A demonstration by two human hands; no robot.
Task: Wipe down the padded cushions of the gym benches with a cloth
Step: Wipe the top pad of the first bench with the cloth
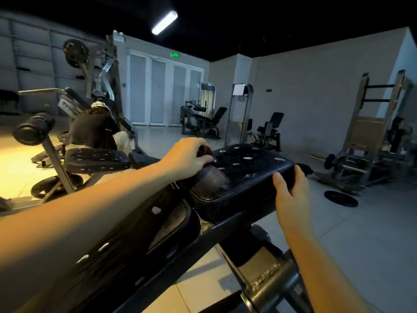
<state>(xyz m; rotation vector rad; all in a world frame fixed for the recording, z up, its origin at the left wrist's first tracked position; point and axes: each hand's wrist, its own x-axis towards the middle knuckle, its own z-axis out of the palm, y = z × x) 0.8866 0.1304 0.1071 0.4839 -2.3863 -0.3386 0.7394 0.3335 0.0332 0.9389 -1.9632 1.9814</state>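
A black padded bench cushion (243, 177) with small holes in it stretches away from me at the centre of the head view. My left hand (187, 155) rests on top of it, fingers curled round a dark reddish cloth (204, 151) pressed to the padding. My right hand (291, 186) grips the cushion's right edge, thumb on top and fingers wrapped over the side. A second, nearer pad (173, 224) of the same bench lies below my left forearm.
The bench's steel frame (266, 283) runs toward me at the bottom. Another black padded bench (94, 159) stands at the left, with a seated person (94, 129) behind it. A weight plate (340, 198) lies on the floor at the right, near more machines (266, 129).
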